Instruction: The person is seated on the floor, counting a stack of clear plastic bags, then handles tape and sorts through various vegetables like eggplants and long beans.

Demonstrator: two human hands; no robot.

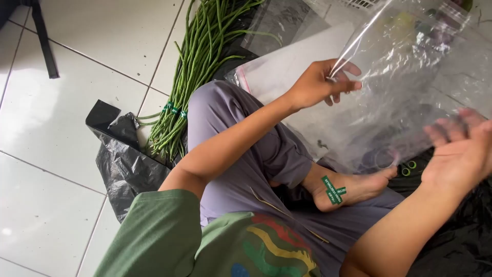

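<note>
I see left hand (322, 82) pinching top edge of clear plastic bag (410, 77); right hand (461, 151) spread flat under it. Bag hangs above lap, long axis slanting up-right, mouth upward. Long beans (197, 66) on floor.

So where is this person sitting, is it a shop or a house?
Probably the floor of a home or a small vegetable stall; I cannot tell which. The person sits on white floor tiles, beside a tied bundle of long green beans, holding a clear plastic bag.
</note>
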